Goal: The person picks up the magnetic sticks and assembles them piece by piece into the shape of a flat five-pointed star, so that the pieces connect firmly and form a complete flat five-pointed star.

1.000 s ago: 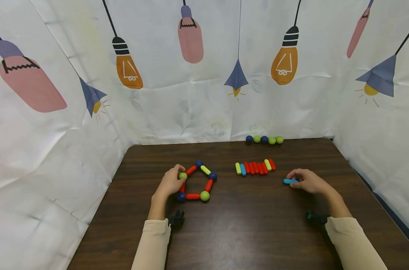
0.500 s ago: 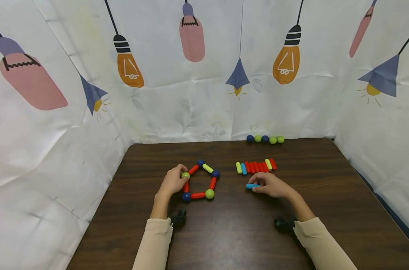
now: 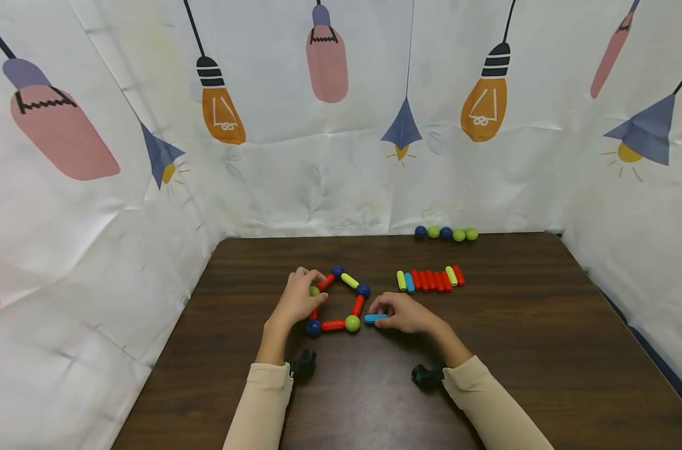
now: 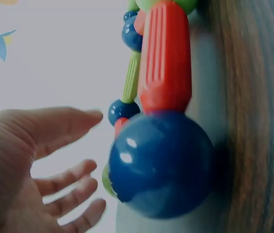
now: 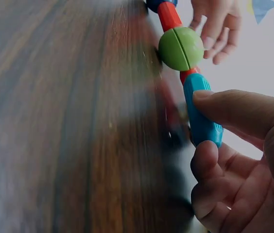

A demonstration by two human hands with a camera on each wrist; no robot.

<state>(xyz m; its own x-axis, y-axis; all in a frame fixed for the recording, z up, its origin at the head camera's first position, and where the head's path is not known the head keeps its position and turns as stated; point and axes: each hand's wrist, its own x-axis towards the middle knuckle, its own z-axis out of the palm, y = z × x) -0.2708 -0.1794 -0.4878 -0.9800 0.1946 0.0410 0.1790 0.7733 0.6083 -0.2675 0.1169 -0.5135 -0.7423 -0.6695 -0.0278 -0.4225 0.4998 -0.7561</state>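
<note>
A closed ring of red rods, a yellow-green rod (image 3: 349, 280) and blue and green balls lies on the table. My left hand (image 3: 299, 299) is over the ring's left side, partly covering a green ball (image 3: 314, 291). In the left wrist view its thumb and fingers are spread, apart from the large-looking blue ball (image 4: 161, 165) and the red rod (image 4: 166, 58). My right hand (image 3: 405, 314) pinches a light blue rod (image 5: 202, 109) between thumb and fingers. That rod lies level just right of the ring's front green ball (image 3: 352, 323); in the head view a small gap shows between them.
A row of red, yellow-green and blue rods (image 3: 431, 280) lies behind my right hand. Several blue and green balls (image 3: 446, 233) line the table's far edge. Behind the dark wooden table (image 3: 521, 281) hangs a white curtain (image 3: 341, 181) printed with lamps.
My right hand has carried the blue rod leftward from the table's right side to beside the ring. The left hand has loosened from the green ball it was holding.
</note>
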